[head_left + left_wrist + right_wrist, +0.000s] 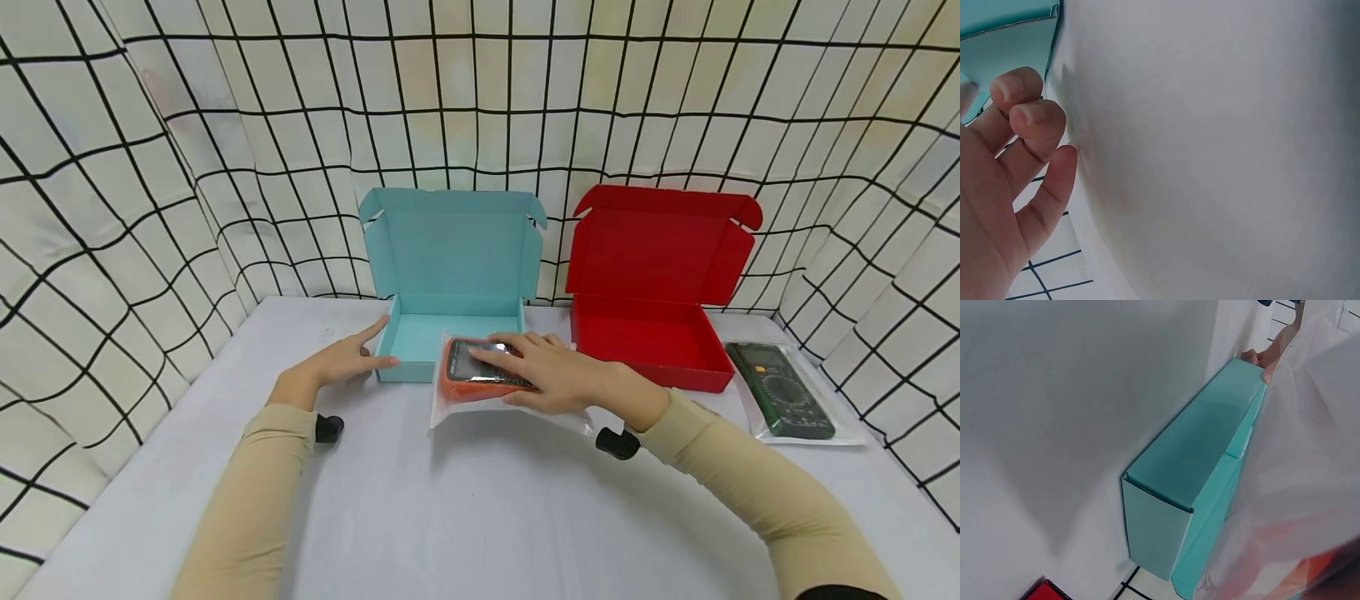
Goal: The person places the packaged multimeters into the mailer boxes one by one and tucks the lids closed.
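Observation:
An orange multimeter [480, 379] in a clear plastic bag is tilted above the front of an open teal box [457, 325]. My right hand [551, 371] grips it from above, fingers across its dark face. In the right wrist view the bag [1310, 444] covers much of the right side and overlaps the box. My left hand [341, 358] touches the box's front left corner, thumb at the front wall and index finger stretched along the left side. The left wrist view shows its other fingers [1035, 125] loosely bent, with nothing in them.
An open red box [652, 333] stands right of the teal one, its lid raised. Beyond it lies a bagged green multimeter [783, 392] on the white table [480, 517]. A white wall with a black grid [472, 108] encloses the back and sides.

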The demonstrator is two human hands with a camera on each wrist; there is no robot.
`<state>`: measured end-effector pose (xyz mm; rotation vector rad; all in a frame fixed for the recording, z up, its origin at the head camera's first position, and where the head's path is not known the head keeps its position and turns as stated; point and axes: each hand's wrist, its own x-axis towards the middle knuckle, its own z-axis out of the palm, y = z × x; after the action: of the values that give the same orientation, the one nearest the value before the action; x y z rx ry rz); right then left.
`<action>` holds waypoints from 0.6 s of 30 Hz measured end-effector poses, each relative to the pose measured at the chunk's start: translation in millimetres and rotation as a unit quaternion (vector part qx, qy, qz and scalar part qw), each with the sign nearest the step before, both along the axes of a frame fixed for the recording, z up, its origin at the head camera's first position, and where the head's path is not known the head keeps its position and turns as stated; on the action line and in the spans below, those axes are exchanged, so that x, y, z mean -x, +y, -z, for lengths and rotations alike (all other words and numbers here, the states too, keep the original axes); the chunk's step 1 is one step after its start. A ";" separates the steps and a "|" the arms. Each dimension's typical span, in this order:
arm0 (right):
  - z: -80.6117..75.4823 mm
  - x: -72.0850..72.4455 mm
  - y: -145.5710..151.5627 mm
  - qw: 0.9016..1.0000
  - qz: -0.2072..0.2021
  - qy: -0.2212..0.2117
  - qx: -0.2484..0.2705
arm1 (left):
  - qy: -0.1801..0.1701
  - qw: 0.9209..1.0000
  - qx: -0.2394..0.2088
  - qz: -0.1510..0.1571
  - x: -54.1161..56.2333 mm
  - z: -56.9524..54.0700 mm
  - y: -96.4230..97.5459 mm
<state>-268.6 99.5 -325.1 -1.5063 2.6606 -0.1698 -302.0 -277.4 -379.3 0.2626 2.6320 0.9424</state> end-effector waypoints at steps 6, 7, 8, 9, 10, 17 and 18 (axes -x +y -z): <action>0.2 7.7 -5.6 1.000 0.000 0.005 -0.002 | 0.002 1.000 0.001 -0.001 -0.1 0.3 1.2; 0.3 8.9 -6.4 1.000 0.000 0.005 -0.002 | 0.002 1.000 0.000 -0.001 -0.1 0.2 1.5; 0.6 10.3 -7.3 1.000 0.001 0.006 -0.002 | 0.002 1.000 0.000 0.000 -0.2 0.0 1.8; 1.2 11.8 -8.2 1.000 0.001 0.007 -0.001 | 0.002 1.000 0.000 -0.002 -0.1 0.2 1.9; 1.7 13.4 -9.1 1.000 0.003 0.008 -0.002 | 0.002 1.000 0.000 -0.002 0.0 0.2 2.0; 3.9 24.3 -15.6 1.000 0.011 0.011 -0.001 | 0.005 1.000 0.009 0.001 0.2 -0.1 1.7; 3.7 25.8 -16.8 1.000 0.012 0.010 -0.001 | 0.005 1.000 0.010 0.000 0.2 0.0 1.6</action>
<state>-294.4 82.7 -328.8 -1.4849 2.6935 -0.1553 -302.2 -275.8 -379.4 0.2641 2.6495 0.9178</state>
